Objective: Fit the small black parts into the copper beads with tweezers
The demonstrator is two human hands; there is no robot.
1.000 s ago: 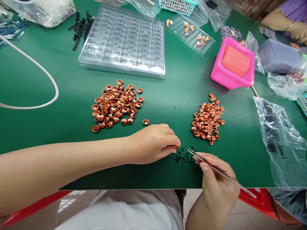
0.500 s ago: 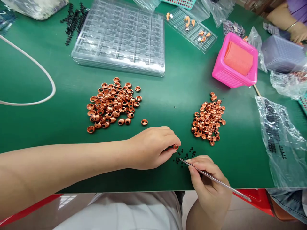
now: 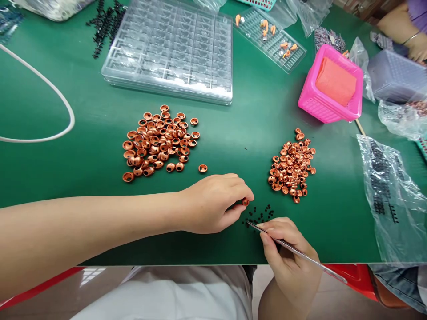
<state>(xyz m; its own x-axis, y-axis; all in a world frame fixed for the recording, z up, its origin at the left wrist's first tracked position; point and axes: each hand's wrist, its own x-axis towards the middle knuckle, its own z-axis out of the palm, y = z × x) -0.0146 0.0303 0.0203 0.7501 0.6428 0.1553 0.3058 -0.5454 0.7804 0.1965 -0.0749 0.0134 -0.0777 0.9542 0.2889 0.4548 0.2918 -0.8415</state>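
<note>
Between the thumb and fingers of my left hand (image 3: 216, 202) is a small copper-coloured cup-shaped piece (image 3: 245, 202) with a hole. My right hand (image 3: 292, 253) grips a pair of metal tweezers (image 3: 300, 253) like a pen. The tips of the tweezers point left among several tiny black pieces (image 3: 267, 212) scattered on the green table; whether they pinch one is too small to tell. A single copper piece (image 3: 203, 168) lies above my left hand, beside a pile of copper pieces (image 3: 160, 144). Another pile of smaller-looking copper pieces (image 3: 292, 166) lies beyond my right hand.
Stacked clear plastic trays (image 3: 170, 53) stand at the back. Farther right are a tray with orange parts (image 3: 273, 40), a pink basket (image 3: 328, 84) and a plastic bag of black parts (image 3: 390, 195). A white cable (image 3: 68, 106) curves at left. A co-worker's arm (image 3: 400, 26) shows top right.
The tweezer tips have shifted slightly left among the black pieces. My left hand still pinches the copper piece. The whole view has moved a little.
</note>
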